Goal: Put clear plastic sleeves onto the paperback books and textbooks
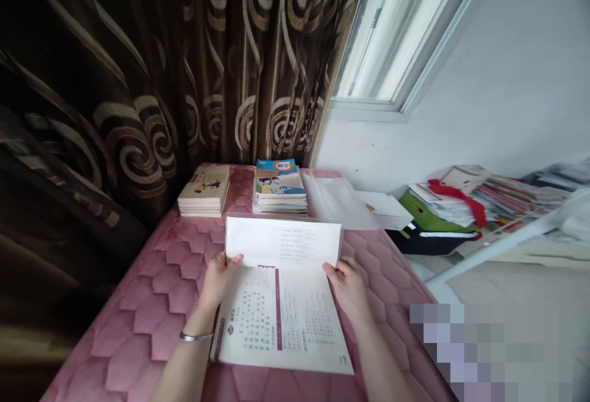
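An open book (pixel 281 322) with printed tables and a purple stripe lies in front of me on a pink quilted surface (pixel 152 303). Its upper white page (pixel 283 242) stands folded up toward me. My left hand (pixel 220 279) grips the book's left edge, thumb on the page, a thin bracelet on the wrist. My right hand (pixel 349 285) grips the right edge the same way. Both hands are closed on the book.
Behind the book sit a beige stack of books (pixel 205 191), a stack topped by a colourful cover (pixel 279 187) and a clear plastic sleeve (pixel 338 200). A dark patterned curtain (pixel 138 82) hangs at left. At right lies a messy pile of papers (pixel 461 202).
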Motion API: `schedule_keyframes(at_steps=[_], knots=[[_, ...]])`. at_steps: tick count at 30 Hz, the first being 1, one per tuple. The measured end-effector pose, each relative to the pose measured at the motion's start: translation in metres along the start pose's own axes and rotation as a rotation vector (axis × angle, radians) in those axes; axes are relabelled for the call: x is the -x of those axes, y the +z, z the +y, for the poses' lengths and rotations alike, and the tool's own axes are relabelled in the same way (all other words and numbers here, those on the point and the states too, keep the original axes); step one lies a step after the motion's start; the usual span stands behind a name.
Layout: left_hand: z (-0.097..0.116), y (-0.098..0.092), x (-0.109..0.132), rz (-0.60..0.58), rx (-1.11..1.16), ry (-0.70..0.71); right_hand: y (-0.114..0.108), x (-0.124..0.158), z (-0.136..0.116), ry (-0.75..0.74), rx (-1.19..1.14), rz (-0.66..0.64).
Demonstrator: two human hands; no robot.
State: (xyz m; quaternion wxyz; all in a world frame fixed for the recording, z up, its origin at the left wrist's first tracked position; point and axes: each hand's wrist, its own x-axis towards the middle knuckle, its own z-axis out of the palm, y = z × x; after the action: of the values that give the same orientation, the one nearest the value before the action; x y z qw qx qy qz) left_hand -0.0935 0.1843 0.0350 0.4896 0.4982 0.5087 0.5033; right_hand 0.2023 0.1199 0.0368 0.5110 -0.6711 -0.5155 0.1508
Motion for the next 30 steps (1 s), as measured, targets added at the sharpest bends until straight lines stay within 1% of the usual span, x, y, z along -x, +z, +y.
schedule_keyframes(at_steps=[2, 4, 6, 10, 15, 18, 21, 28, 30], knots=[[-0.002, 0.001, 0.0, 0.008, 0.006, 0.006, -0.002, 0.0, 0.001, 0.012, -0.031, -0.052], [-0.003, 0.001, 0.0, 0.012, 0.004, 0.013, -0.003, 0.0, 0.003, 0.052, -0.071, -0.11], [-0.004, 0.001, -0.001, 0.013, -0.006, 0.016, -0.004, 0.001, 0.004, 0.094, -0.092, -0.142], [-0.003, -0.001, -0.001, -0.01, 0.01, 0.009, -0.002, 0.002, 0.006, 0.139, -0.061, -0.114], [0.007, 0.001, 0.004, -0.053, 0.127, 0.027, 0.001, 0.002, 0.013, 0.144, -0.055, -0.083], [0.011, 0.003, 0.007, -0.02, 0.117, 0.022, 0.001, 0.001, 0.014, 0.145, -0.071, -0.083], [0.01, 0.002, 0.007, -0.005, 0.102, 0.017, 0.0, 0.001, 0.011, 0.156, -0.092, -0.089], [-0.002, -0.004, 0.0, -0.078, 0.11, 0.037, -0.001, 0.002, 0.009, 0.174, -0.053, -0.118], [-0.003, -0.004, 0.0, -0.073, 0.098, 0.029, -0.001, 0.002, 0.009, 0.18, -0.042, -0.106]])
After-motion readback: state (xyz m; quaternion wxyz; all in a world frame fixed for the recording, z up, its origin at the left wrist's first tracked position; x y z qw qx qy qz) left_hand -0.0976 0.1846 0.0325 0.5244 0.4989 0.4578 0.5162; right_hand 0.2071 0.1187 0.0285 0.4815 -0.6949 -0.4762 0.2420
